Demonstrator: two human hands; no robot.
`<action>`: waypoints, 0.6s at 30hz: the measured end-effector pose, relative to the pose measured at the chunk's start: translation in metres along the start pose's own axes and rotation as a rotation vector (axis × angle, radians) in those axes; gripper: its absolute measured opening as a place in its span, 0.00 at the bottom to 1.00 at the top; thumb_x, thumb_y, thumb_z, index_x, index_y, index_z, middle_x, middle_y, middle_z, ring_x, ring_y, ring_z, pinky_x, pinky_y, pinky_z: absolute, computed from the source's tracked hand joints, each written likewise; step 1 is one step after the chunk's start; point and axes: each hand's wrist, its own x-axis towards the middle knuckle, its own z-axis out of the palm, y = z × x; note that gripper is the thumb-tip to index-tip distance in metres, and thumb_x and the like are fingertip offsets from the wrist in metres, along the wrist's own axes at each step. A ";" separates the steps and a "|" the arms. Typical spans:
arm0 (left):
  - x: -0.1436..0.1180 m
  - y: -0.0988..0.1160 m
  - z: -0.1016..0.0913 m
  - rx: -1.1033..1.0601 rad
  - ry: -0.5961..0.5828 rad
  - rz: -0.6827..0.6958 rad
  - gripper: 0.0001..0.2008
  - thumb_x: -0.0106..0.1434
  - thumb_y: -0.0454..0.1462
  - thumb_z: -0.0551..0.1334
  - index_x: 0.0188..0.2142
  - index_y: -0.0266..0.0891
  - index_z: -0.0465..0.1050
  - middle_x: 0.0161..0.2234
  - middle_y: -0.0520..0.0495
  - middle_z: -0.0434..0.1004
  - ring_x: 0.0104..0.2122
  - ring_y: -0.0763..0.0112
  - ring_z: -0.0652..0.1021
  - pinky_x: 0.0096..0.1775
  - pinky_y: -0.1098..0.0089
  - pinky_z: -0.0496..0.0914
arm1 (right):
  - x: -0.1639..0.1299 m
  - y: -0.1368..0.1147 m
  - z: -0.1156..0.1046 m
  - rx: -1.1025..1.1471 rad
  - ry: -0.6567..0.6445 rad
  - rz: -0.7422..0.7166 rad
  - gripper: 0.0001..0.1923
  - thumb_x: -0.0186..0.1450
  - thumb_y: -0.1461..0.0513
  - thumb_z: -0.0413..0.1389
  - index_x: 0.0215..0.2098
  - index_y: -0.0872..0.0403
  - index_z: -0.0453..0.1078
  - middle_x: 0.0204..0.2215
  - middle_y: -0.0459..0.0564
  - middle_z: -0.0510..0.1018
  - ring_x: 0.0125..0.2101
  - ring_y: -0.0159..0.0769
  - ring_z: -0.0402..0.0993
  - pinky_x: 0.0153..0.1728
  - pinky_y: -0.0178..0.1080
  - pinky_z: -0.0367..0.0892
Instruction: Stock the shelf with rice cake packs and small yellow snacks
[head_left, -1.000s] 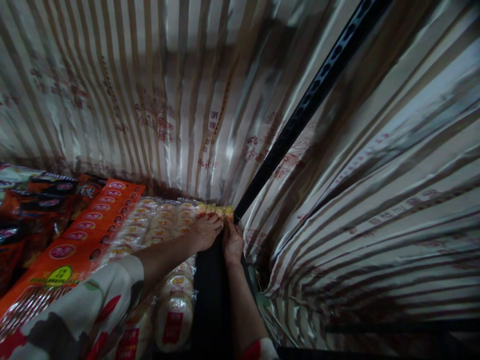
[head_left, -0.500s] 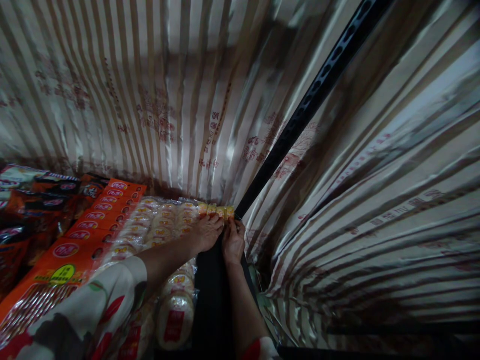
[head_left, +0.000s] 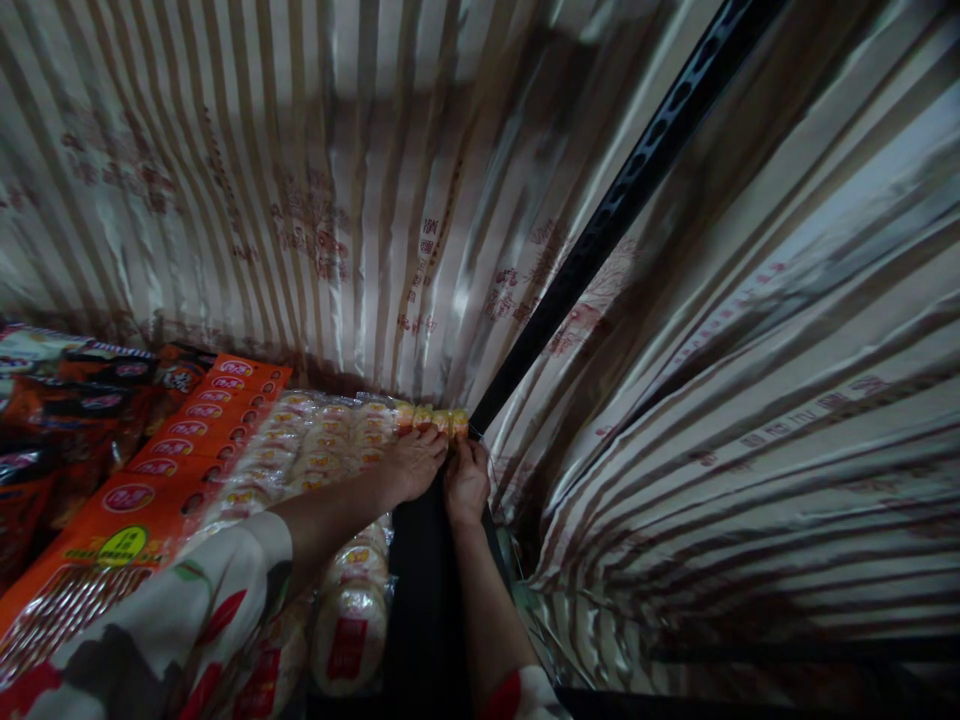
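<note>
At the far end of the display, a short row of small yellow packets (head_left: 424, 415) stands against the striped curtain, beside the foot of a black post. My left hand (head_left: 416, 462) reaches across from the left, its fingers curled over the front of these packets. Close beside it, my right hand (head_left: 466, 482) has thumb and fingers pinched at the rightmost packet, right by the post. Fingertips partly cover the packets, and their print is too small and dim to read. Left of my hands run rows of clear-wrapped round pale biscuits (head_left: 351, 640), partly under my left forearm.
Orange snack packs (head_left: 127, 495) overlap in a row further left, with dark and orange bags (head_left: 97, 400) beyond them. A black shelf surface (head_left: 424, 580) shows between my forearms. The perforated black post (head_left: 585, 260) slants upward to the right, and striped curtains (head_left: 720, 480) hang behind and to the right.
Both hands stay at the yellow packets in nearly the same pose. The view has shifted only very slightly.
</note>
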 end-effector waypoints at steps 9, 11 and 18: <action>-0.003 0.005 -0.004 -0.010 0.025 -0.024 0.19 0.66 0.31 0.49 0.53 0.35 0.68 0.59 0.42 0.63 0.59 0.59 0.62 0.55 0.58 0.61 | 0.000 -0.008 -0.001 0.014 0.026 0.023 0.22 0.63 0.65 0.42 0.52 0.56 0.68 0.45 0.59 0.72 0.44 0.41 0.70 0.41 0.44 0.69; -0.004 0.005 -0.005 0.000 0.011 -0.016 0.19 0.66 0.31 0.49 0.53 0.34 0.68 0.60 0.42 0.62 0.58 0.59 0.62 0.56 0.58 0.61 | 0.001 -0.010 -0.001 0.019 0.021 0.030 0.22 0.63 0.65 0.42 0.51 0.57 0.68 0.45 0.59 0.71 0.44 0.41 0.69 0.43 0.44 0.69; -0.004 0.003 0.001 -0.013 0.025 -0.026 0.19 0.66 0.31 0.49 0.54 0.37 0.68 0.60 0.43 0.62 0.59 0.59 0.61 0.55 0.57 0.62 | 0.002 -0.013 -0.003 0.023 0.005 0.046 0.17 0.64 0.65 0.42 0.46 0.56 0.67 0.42 0.58 0.70 0.42 0.42 0.69 0.41 0.44 0.68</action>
